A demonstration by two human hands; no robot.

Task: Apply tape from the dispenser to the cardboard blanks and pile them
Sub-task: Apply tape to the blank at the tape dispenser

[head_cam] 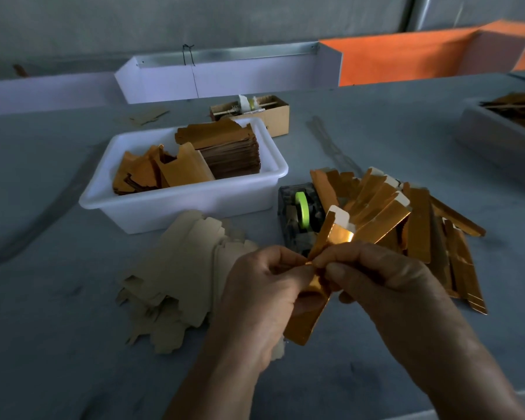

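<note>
Gold blank [308,310] between both hands' fingers [297,268], seemingly.

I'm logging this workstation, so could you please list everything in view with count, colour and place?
gold blank: one, shiny gold, held in both hands
tape dispenser: one, dark with green roll, centre of table
finished pile: many, gold, right of dispenser
flat blanks: a heap, dull brown side up, left of hands
white tub: one, holding stacked gold and brown blanks
cardboard box: one, brown, behind tub
grey tub: one, far right
table: grey
left hand: pinches blank
right hand: pinches blank
</note>
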